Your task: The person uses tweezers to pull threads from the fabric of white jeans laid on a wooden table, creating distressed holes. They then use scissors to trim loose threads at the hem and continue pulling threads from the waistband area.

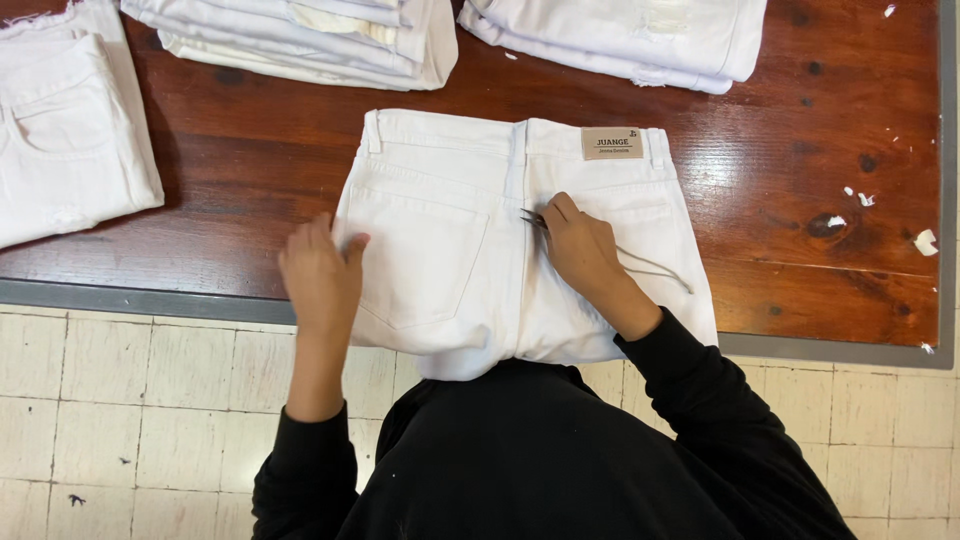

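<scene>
The floor (130, 400) under me is pale, worn tile with dark grout lines. Above it runs my table (800, 130), dark red-brown wood with knots, white flecks and a grey metal edge. Stacks of folded white jeans (300, 35) lie along its far side, another stack (620, 35) sits to the right, and one pair (65, 130) lies at the left. The white jeans (440, 250) I work on lie seat-up at the near edge, waistband away from me. My left hand (322, 275) rests flat and open on the back pocket's edge. My right hand (580, 248) pinches small snips (532, 219) at the centre seam, a cord (655, 265) trailing beside it.
</scene>
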